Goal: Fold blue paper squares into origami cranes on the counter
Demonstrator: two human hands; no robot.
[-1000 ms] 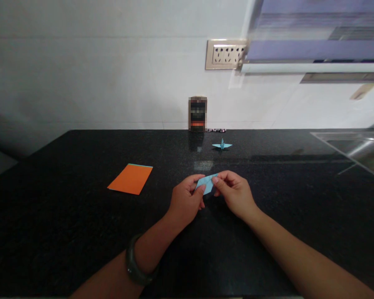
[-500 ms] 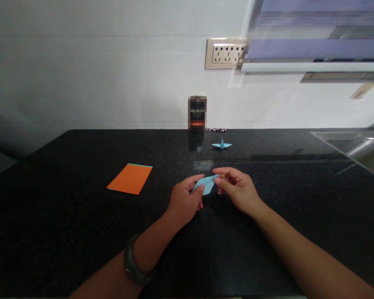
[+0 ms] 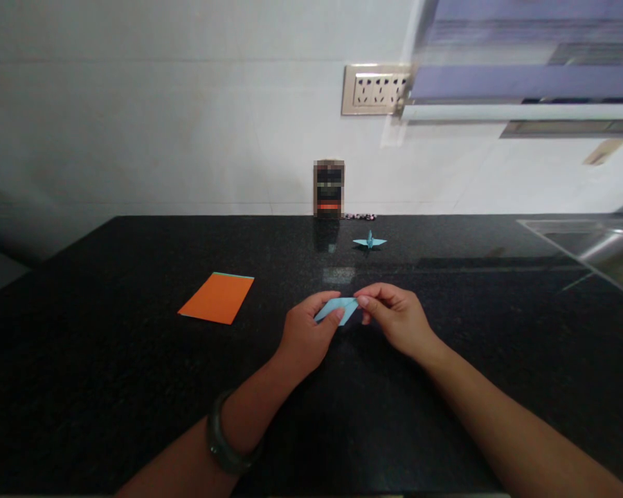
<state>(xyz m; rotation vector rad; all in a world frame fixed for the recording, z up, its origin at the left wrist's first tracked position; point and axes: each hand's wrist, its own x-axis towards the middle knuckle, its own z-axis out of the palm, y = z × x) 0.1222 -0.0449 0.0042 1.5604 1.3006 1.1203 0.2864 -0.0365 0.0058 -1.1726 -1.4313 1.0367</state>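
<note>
A small piece of folded light blue paper (image 3: 334,308) is held just above the black countertop, between my two hands. My left hand (image 3: 311,328) grips its left side, thumb on top and fingers behind. At the upper right corner, my right hand (image 3: 392,315) pinches the paper's tip between thumb and forefinger. Beyond the hands stands a finished blue paper crane (image 3: 369,241) with its wings spread. To the left lies a stack of square paper (image 3: 217,299), orange on top with a greenish edge showing beneath.
A blurred-out dark upright object (image 3: 329,190) leans by the wall, with a beaded string (image 3: 360,217) beside it. A metal sink (image 3: 602,242) is set into the counter (image 3: 135,387) at the right. A socket panel (image 3: 376,90) is on the wall.
The right hand has lowered slightly, bringing the paper's right tip down. The paper now looks flatter along its top edge; the left hand has barely moved.
</note>
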